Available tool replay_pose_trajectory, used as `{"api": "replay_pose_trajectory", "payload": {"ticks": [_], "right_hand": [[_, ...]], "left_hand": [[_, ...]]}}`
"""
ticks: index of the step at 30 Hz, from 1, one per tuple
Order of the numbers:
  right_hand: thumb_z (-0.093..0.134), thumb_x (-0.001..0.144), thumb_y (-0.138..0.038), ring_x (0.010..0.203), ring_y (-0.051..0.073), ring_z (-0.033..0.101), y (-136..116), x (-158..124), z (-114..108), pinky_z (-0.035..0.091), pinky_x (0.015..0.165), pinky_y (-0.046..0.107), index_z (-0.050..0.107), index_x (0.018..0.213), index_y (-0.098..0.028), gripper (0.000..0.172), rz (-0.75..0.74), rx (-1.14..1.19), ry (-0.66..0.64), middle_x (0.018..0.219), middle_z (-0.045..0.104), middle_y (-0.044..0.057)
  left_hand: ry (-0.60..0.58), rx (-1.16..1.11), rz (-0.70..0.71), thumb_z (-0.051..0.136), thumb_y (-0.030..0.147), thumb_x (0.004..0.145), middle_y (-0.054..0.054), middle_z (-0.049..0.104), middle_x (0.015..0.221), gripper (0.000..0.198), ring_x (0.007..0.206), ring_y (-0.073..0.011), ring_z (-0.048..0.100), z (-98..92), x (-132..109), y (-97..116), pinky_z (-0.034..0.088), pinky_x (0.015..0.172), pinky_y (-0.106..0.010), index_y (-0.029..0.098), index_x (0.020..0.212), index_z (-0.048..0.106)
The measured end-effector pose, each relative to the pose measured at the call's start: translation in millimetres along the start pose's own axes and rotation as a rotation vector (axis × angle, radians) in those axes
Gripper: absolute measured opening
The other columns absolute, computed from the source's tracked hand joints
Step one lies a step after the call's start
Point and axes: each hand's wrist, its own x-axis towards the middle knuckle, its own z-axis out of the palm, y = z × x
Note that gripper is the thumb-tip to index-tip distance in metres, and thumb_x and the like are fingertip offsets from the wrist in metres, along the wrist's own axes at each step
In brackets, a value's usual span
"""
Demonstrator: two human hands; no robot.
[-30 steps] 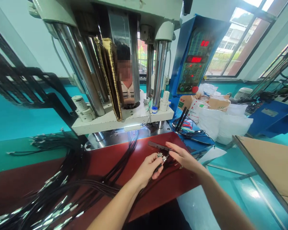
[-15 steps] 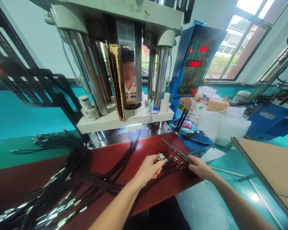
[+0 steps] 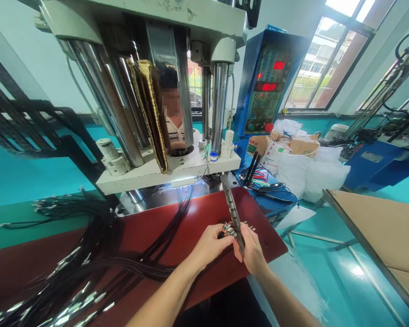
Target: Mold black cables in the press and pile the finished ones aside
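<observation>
My left hand [image 3: 214, 243] is closed around a bunch of cable ends with shiny metal connectors [image 3: 227, 229]. Right beside it, my right hand [image 3: 250, 247] grips the near end of a long, narrow metal bar with slots along it [image 3: 232, 206]. The bar points away toward the press, its far end near the press base. A few more cable ends [image 3: 249, 225] show just behind my right hand. Black cables [image 3: 150, 268] run leftward over the dark red tabletop [image 3: 204, 213]. My fingers partly hide the connectors and the bar's near end.
Ahead stands a press [image 3: 170, 175] with steel columns and a folded cardboard piece [image 3: 153, 122]. A blue control box [image 3: 269, 86] has lit red displays. Heaped cables [image 3: 88, 222] lie left; white sacks [image 3: 293, 168] and a cardboard-topped table [image 3: 375, 227] are right.
My right hand has brought the metal bar leftward, up against my left hand, and the bar has turned to point more straight ahead. The left hand still holds the cable ends. The view has shifted slightly.
</observation>
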Motion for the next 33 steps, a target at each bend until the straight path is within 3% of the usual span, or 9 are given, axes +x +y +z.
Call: {"api": "replay_pose_trajectory", "payload": {"ticks": [4,8,15,18,22,27,33], "right_hand": [[0.039,0.088,-0.045,0.027,0.005,0.028,8,2,-1,0.021,0.028,0.015,0.045,0.070,-0.018,0.033,0.007,-0.041,0.030,0.038,0.039,-0.009],[0.040,0.087,-0.046,0.027,0.006,0.029,6,0,-2,0.023,0.028,0.015,0.045,0.070,-0.018,0.033,0.009,-0.099,0.068,0.036,0.039,-0.009],[0.034,0.087,-0.048,0.027,0.006,0.028,-3,-2,5,0.021,0.027,0.015,0.046,0.080,-0.017,0.034,-0.007,-0.300,0.032,0.037,0.036,-0.010],[0.034,0.086,-0.049,0.027,0.006,0.028,-7,-2,8,0.021,0.027,0.016,0.047,0.082,-0.016,0.035,0.001,-0.345,0.012,0.037,0.035,-0.010],[0.034,0.086,-0.049,0.028,0.005,0.030,-7,-3,8,0.022,0.027,0.016,0.049,0.083,-0.015,0.037,-0.003,-0.335,0.023,0.039,0.039,-0.009],[0.036,0.086,-0.048,0.028,0.006,0.032,-6,-4,6,0.023,0.026,0.015,0.045,0.116,-0.012,0.048,0.007,-0.257,0.083,0.043,0.042,-0.008],[0.039,0.085,-0.047,0.029,0.006,0.033,-9,-6,6,0.024,0.026,0.015,0.042,0.126,-0.014,0.053,0.014,-0.249,0.058,0.043,0.042,-0.007]], "left_hand": [[-0.044,-0.066,-0.057,0.055,0.022,0.063,0.007,0.038,0.044,0.014,0.044,-0.0055,0.029,3.9,6,-5,0.022,0.046,-0.020,0.015,0.053,0.049],[-0.048,-0.069,-0.008,0.052,0.019,0.063,0.004,0.049,0.049,0.011,0.049,-0.0076,0.038,5.6,9,-10,0.028,0.050,-0.020,0.014,0.053,0.052],[0.111,0.197,0.026,0.050,0.021,0.066,0.003,0.052,0.055,0.014,0.057,-0.0107,0.045,6.0,1,-6,0.035,0.059,-0.021,0.014,0.055,0.054],[0.075,0.117,0.013,0.050,0.023,0.067,0.003,0.048,0.051,0.015,0.051,-0.0087,0.041,5.6,1,-6,0.034,0.052,-0.020,0.015,0.055,0.050],[0.025,-0.091,-0.126,0.054,0.034,0.068,0.004,0.045,0.050,0.018,0.043,-0.0074,0.037,0.8,3,-7,0.028,0.039,-0.019,0.016,0.065,0.050],[0.132,-0.229,-0.102,0.056,0.037,0.068,0.008,0.036,0.048,0.022,0.043,-0.0060,0.031,-6.3,10,-7,0.026,0.041,-0.018,0.017,0.069,0.046],[0.028,-0.220,-0.084,0.062,0.026,0.060,0.005,0.043,0.056,0.017,0.052,-0.0064,0.035,-3.9,12,-7,0.028,0.054,-0.020,0.012,0.062,0.052]]}}
